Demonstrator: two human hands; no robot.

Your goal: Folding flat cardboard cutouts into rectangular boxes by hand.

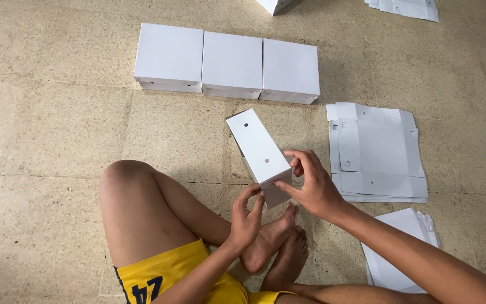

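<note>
Folding is under way on a white cardboard box blank with small round holes (259, 151), which is held above the speckled beige tiled floor (52, 112), in front of the seated person's crossed legs. Its near end is grasped from both sides: the left hand (246, 217) pinches the lower corner between thumb and fingers (259, 204), and the right hand (310, 188) is closed over the near right edge, its fingers bent onto the end flap. The piece is only partly formed; one long panel and a side wall are seen raised, while the near end appears not yet closed, though the underside cannot be made out.

As to progress, three finished white cardboard boxes (229, 62) are set in a touching row toward the far edge of the floor in view, so three units may be judged done. A good deal is judged left: a stack of flat white cardboard blanks (375, 152) lies at the right, just beside the right hand, and a second pile of white sheets (400, 253) lies nearer the near right corner, partly hidden by the forearm.

The long axis of the held piece runs from the hands away and slightly leftward, its far end tilted upward and pointed toward the row of boxes.
</note>
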